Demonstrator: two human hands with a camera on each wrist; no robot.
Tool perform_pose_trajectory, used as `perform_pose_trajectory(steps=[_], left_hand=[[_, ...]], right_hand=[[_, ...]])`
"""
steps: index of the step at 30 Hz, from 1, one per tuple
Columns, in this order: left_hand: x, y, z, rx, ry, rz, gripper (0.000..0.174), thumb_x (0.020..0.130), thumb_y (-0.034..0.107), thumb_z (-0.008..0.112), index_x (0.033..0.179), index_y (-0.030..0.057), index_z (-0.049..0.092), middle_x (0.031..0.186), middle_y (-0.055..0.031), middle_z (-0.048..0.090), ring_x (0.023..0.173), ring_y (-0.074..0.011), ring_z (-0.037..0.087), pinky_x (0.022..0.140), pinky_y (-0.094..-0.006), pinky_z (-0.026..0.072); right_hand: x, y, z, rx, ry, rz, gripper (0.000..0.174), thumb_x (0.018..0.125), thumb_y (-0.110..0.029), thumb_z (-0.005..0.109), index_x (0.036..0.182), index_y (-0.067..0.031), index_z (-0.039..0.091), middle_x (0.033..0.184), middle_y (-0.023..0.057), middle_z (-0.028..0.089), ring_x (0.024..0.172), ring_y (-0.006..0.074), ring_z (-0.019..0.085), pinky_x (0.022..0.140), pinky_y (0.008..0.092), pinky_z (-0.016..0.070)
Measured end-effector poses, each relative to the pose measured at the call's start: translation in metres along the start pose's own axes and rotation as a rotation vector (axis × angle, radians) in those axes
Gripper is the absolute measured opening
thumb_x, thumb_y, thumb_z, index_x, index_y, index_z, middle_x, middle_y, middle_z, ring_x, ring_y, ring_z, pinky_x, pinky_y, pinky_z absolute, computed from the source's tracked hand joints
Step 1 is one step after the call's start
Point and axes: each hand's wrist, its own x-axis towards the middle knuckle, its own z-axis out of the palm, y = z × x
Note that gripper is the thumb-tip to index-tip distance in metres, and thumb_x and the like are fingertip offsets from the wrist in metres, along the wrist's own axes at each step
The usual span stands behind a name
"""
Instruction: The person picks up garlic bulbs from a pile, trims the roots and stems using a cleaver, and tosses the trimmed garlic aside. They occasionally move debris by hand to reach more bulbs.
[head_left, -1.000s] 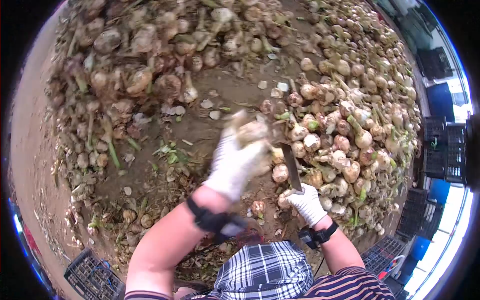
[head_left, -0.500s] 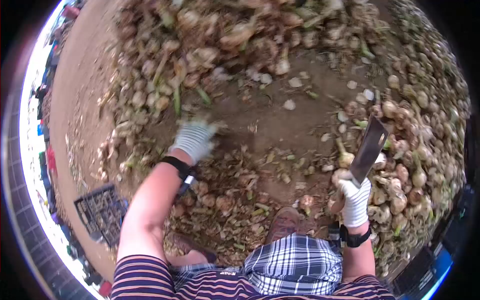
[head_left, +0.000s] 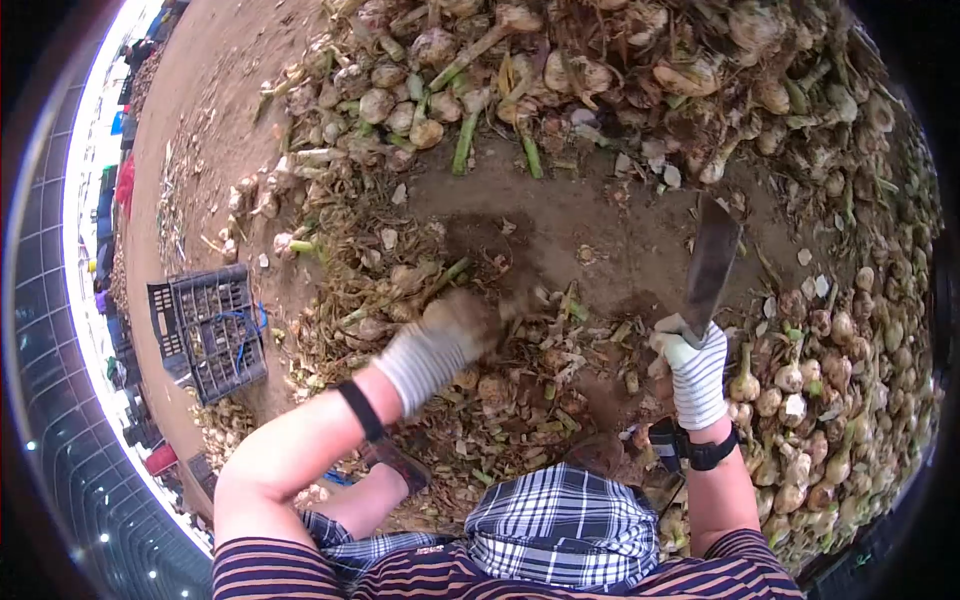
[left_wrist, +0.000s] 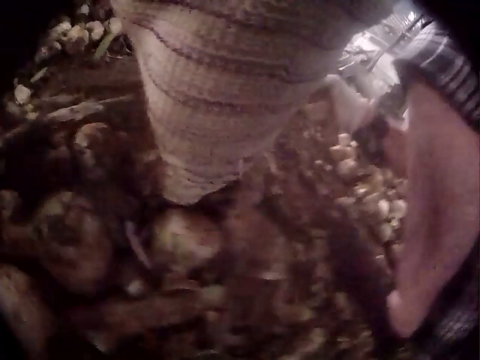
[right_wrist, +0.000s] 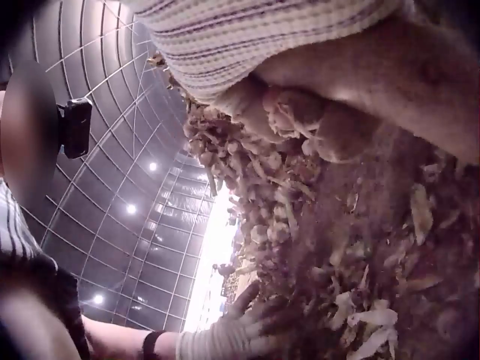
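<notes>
My right hand (head_left: 692,365), in a white striped glove, grips a cleaver-like knife whose broad dark blade (head_left: 712,260) points away over the bare soil. In the right wrist view, that glove (right_wrist: 270,37) covers most of its grip. My left hand (head_left: 435,355), gloved alike, is low over the near heap of bulbs and cut stems (head_left: 400,285). Its fingers blur against a brown rounded shape; whether they hold a bulb I cannot tell. Seen from the left wrist, a pale round bulb (left_wrist: 187,240) lies just below the glove (left_wrist: 217,90).
A large heap of stemmed, garlic-like bulbs (head_left: 600,75) lies ahead. Trimmed bulbs (head_left: 800,410) are piled at the right. A black plastic crate (head_left: 210,335) stands at the left. Stem scraps and peelings (head_left: 545,385) litter the ground by my feet.
My left hand has gone from the middle, beside the knife, over to the left heap. My right hand still holds the knife, now away from the trimmed bulbs. The view has swung left.
</notes>
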Motion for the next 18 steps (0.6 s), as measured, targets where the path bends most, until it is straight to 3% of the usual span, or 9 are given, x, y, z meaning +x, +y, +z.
perform_pose_trajectory(steps=[2, 6, 10, 12, 13, 14, 15, 17, 18], left_hand=[[0.006, -0.021, 0.021, -0.068, -0.084, -0.133, 0.024, 0.082, 0.021, 0.050, 0.103, 0.0269, 0.058, 0.107, 0.0000, 0.057, 0.110, -0.0206, 0.052, 0.107, -0.0491, 0.0302], [0.021, -0.029, 0.026, -0.057, -0.186, 0.085, 0.028, 0.080, 0.022, 0.052, 0.106, 0.0316, 0.056, 0.115, -0.0029, 0.056, 0.115, -0.0252, 0.049, 0.108, -0.0578, 0.0219], [0.036, -0.031, -0.028, -0.274, -0.136, -0.481, 0.064, 0.058, 0.040, 0.079, 0.114, 0.0199, 0.057, 0.122, -0.0088, 0.054, 0.117, -0.0278, 0.048, 0.112, -0.0540, 0.0139], [0.034, -0.029, -0.031, -0.673, 0.126, -0.812, 0.062, 0.064, 0.034, 0.078, 0.116, 0.0119, 0.053, 0.114, -0.0070, 0.057, 0.112, -0.0245, 0.052, 0.109, -0.0461, 0.0274], [0.045, -0.020, -0.047, -1.520, 0.223, -1.015, 0.060, 0.070, 0.029, 0.075, 0.119, 0.0061, 0.049, 0.107, -0.0035, 0.058, 0.102, -0.0188, 0.055, 0.099, -0.0340, 0.0407], [0.040, -0.009, -0.022, -1.831, 0.360, -1.000, 0.058, 0.076, 0.031, 0.071, 0.122, 0.0052, 0.047, 0.108, -0.0037, 0.058, 0.100, -0.0179, 0.055, 0.095, -0.0310, 0.0428], [0.035, 0.002, 0.002, -2.139, 0.501, -0.977, 0.055, 0.083, 0.033, 0.066, 0.124, 0.0042, 0.044, 0.109, -0.0039, 0.057, 0.098, -0.0170, 0.055, 0.092, -0.0280, 0.0448], [0.039, 0.006, -0.002, -2.495, 0.462, -1.034, 0.052, 0.088, 0.036, 0.060, 0.126, 0.0039, 0.044, 0.113, -0.0060, 0.058, 0.102, -0.0191, 0.055, 0.095, -0.0317, 0.0442], [0.046, 0.005, -0.030, -2.398, 0.311, -1.060, 0.052, 0.091, 0.039, 0.052, 0.129, 0.0038, 0.043, 0.118, -0.0097, 0.056, 0.108, -0.0224, 0.052, 0.098, -0.0355, 0.0413]], right_hand=[[0.008, 0.000, 0.009, -0.008, -0.037, -0.005, 0.009, 0.073, 0.000, 0.065, 0.082, 0.0007, 0.061, 0.065, 0.0042, 0.060, 0.047, 0.0101, 0.054, 0.043, 0.0235, 0.0439], [0.020, 0.004, 0.015, -0.200, -0.107, 0.021, 0.009, 0.074, -0.001, 0.064, 0.083, 0.0000, 0.061, 0.066, 0.0002, 0.058, 0.056, 0.0061, 0.052, 0.052, 0.0204, 0.0423], [0.020, 0.014, 0.008, -0.297, -0.109, -0.026, 0.005, 0.073, -0.002, 0.061, 0.078, -0.0011, 0.062, 0.062, -0.0022, 0.054, 0.062, 0.0043, 0.048, 0.057, 0.0218, 0.0405], [0.014, 0.026, 0.005, -0.327, -0.093, -0.165, 0.004, 0.074, -0.006, 0.060, 0.073, -0.0023, 0.058, 0.057, 0.0028, 0.054, 0.053, 0.0118, 0.050, 0.053, 0.0271, 0.0420], [0.009, 0.026, 0.006, -0.532, -0.081, -0.334, 0.006, 0.074, -0.007, 0.059, 0.070, -0.0032, 0.056, 0.055, 0.0066, 0.053, 0.050, 0.0182, 0.049, 0.051, 0.0301, 0.0419], [0.005, 0.024, 0.008, -0.739, -0.061, -0.504, 0.009, 0.075, -0.009, 0.058, 0.068, -0.0041, 0.054, 0.053, 0.0103, 0.052, 0.046, 0.0247, 0.049, 0.048, 0.0332, 0.0418], [-0.002, 0.015, 0.009, -0.718, -0.069, -0.444, 0.013, 0.074, -0.013, 0.057, 0.066, -0.0053, 0.051, 0.054, 0.0157, 0.051, 0.047, 0.0350, 0.048, 0.046, 0.0384, 0.0419], [-0.025, -0.013, 0.023, -1.000, -0.167, -0.691, 0.013, 0.070, -0.018, 0.057, 0.068, -0.0051, 0.054, 0.059, 0.0163, 0.055, 0.054, 0.0348, 0.057, 0.050, 0.0408, 0.0456], [-0.030, -0.016, 0.026, -1.065, -0.203, -0.728, 0.014, 0.068, -0.019, 0.057, 0.068, -0.0051, 0.055, 0.060, 0.0167, 0.056, 0.057, 0.0349, 0.059, 0.051, 0.0418, 0.0468]])
